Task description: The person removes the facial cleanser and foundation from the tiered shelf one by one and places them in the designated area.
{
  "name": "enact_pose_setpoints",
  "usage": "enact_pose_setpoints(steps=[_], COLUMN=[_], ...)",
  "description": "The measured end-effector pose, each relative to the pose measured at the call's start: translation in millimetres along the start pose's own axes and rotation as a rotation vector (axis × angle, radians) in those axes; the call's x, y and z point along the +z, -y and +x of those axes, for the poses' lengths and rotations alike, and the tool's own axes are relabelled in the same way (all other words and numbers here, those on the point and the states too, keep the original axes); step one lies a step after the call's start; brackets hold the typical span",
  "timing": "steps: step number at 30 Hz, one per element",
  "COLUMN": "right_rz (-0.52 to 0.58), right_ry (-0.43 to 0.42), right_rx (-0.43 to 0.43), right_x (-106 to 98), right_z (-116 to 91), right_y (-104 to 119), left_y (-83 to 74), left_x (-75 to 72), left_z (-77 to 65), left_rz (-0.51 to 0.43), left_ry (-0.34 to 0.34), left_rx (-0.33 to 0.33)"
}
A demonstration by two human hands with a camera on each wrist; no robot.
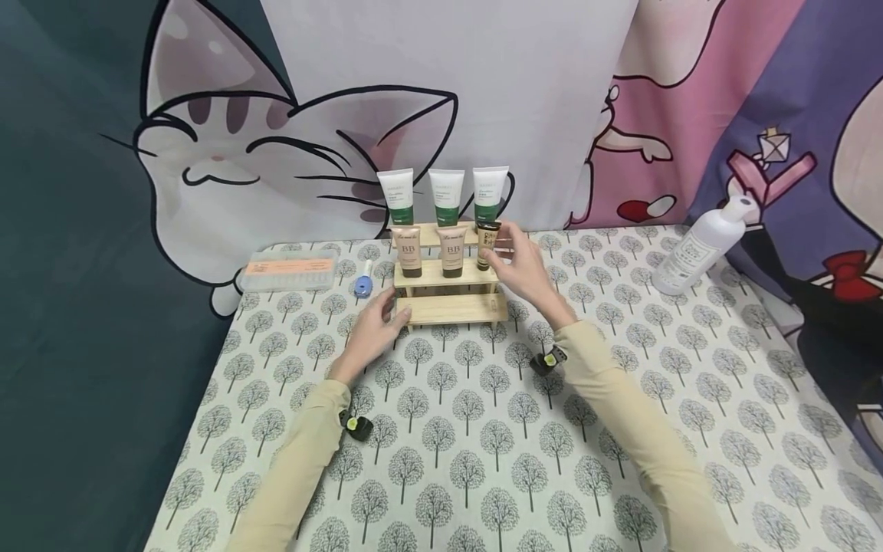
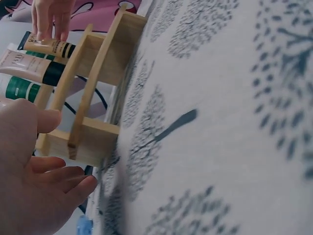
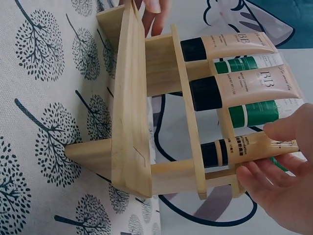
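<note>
My right hand (image 1: 527, 268) pinches a small golden tube (image 1: 487, 244) between thumb and fingers; its black cap stands down on the middle step of a wooden display rack (image 1: 451, 308). To its left on that step are two beige BB cream tubes (image 1: 410, 251), upright on dark caps. Behind them, three white-and-green tubes (image 1: 446, 192) stand on the top step. At the rack's left end, my left hand (image 1: 372, 330) has its thumb in front and fingers beside the rack's end (image 2: 93, 142). The bottom step (image 3: 129, 107) bears nothing.
Left of the rack lie a clear plastic box (image 1: 290, 272) with an orange label and a small blue-and-white object (image 1: 363, 282). A white bottle (image 1: 704, 245) stands to the right. Cartoon-printed curtain (image 1: 524, 92) hangs behind the tree-patterned tablecloth (image 1: 469, 429).
</note>
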State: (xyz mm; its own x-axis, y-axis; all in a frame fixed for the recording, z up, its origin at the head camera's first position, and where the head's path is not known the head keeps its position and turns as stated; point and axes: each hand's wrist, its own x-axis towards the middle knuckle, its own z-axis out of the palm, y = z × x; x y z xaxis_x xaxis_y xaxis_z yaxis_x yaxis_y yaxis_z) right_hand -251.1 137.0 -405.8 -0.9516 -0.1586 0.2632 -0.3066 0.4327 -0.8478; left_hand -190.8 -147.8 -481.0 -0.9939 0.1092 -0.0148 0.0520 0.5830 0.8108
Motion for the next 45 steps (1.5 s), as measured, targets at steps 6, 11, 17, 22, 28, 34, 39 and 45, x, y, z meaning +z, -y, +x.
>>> enact_pose_setpoints(steps=[6, 11, 17, 22, 28, 34, 39, 45], right_rz=[-0.015, -0.01, 0.038, 0.039, 0.035, 0.036, 0.013, -0.011], right_ry=[-0.025, -0.044, -0.073, -0.092, -0.089, -0.098, -0.099, -0.081], right_rx=[0.02, 0.02, -0.001, -0.004, 0.026, 0.044, 0.074, 0.096], right_x=[3.2, 3.2, -2.3, -12.0, -24.4, -34.1, -40.1, -45.2], right_z=[2.1, 1.3, 0.0, -0.3, -3.5, -8.8, -16.0, -26.0], right_y=[-5.1, -6.0, -2.4, 2.7, 4.3, 0.1, -9.1, -25.0], left_y=[3.7, 5.4, 6.2, 4.7, 4.9, 6.5, 8.6, 9.7], left_x=[8.3, 11.7, 13.7, 14.5, 16.0, 16.0, 16.3, 16.2], left_z=[2.3, 2.8, 3.8, 5.3, 8.9, 8.6, 7.9, 7.8], left_rz=[-0.105, -0.162, -0.199, -0.244, -0.33, -0.387, -0.411, -0.415], left_ry=[0.005, -0.009, -0.024, -0.014, -0.005, -0.005, -0.009, -0.005], left_rx=[-0.029, -0.04, -0.04, -0.049, -0.092, -0.105, -0.089, -0.114])
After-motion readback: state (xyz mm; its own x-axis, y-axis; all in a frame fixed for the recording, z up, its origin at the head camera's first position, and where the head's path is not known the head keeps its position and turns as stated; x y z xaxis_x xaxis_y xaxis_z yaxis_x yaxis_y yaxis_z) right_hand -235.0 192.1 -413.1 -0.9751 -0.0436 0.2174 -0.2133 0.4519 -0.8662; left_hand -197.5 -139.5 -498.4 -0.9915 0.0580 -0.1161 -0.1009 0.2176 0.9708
